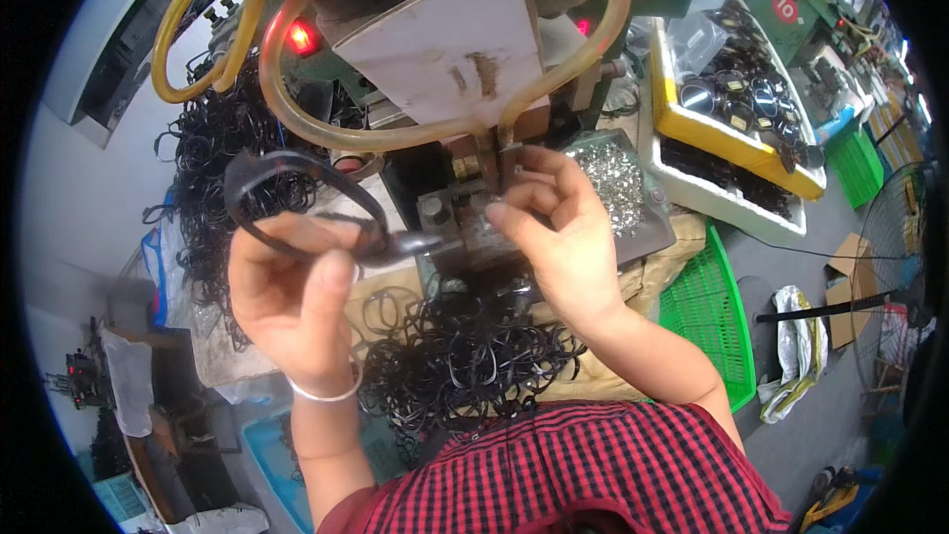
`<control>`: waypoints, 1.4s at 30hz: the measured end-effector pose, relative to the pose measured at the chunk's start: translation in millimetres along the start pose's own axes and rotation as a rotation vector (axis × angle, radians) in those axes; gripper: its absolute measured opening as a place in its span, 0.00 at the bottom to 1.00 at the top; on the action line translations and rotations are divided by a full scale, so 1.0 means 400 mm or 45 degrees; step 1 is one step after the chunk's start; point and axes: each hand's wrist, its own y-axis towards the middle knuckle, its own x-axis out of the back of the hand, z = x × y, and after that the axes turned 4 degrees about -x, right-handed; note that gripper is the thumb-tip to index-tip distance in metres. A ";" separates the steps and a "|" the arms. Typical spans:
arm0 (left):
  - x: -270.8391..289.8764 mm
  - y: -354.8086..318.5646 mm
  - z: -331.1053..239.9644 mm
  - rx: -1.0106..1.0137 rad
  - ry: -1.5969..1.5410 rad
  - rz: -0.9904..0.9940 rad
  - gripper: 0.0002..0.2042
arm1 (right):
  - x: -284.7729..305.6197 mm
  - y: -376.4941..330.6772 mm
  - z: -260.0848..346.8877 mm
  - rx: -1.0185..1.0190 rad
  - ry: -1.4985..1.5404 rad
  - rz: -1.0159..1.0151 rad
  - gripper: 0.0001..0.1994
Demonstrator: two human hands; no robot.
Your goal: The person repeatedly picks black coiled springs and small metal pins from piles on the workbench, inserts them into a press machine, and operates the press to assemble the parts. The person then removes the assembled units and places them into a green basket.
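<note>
My left hand (297,287) grips a black eyeglass frame (249,174), slightly blurred, and holds it to the left of the machine's metal fixture (435,213). One end of the frame reaches toward that fixture. My right hand (568,237) is at the fixture's right side, its fingers curled and the thumb close to the narrow vertical tool (491,163). Whatever lies between those fingertips is too small or hidden to name. Beside the right hand, many small shiny metal pieces (615,183) lie on a dark tray (647,234).
Black frames pile up at the left (208,178) and in front of me (465,356). Yellowish hoses (346,138) loop around a white board (445,49). White foam boxes (732,193) stand at the right, above a green basket (707,316). A fan (895,287) is farther right.
</note>
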 end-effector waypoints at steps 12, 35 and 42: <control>-0.021 0.017 -0.036 0.045 -0.126 -0.128 0.10 | 0.064 0.051 -0.060 -0.029 -0.037 -0.056 0.09; -0.035 -0.012 -0.024 0.124 0.032 0.031 0.11 | 0.065 -0.009 0.000 0.386 -0.734 0.219 0.31; -0.121 -0.015 0.031 0.257 0.039 0.200 0.06 | 0.307 0.083 -0.169 0.587 -1.749 -0.436 0.08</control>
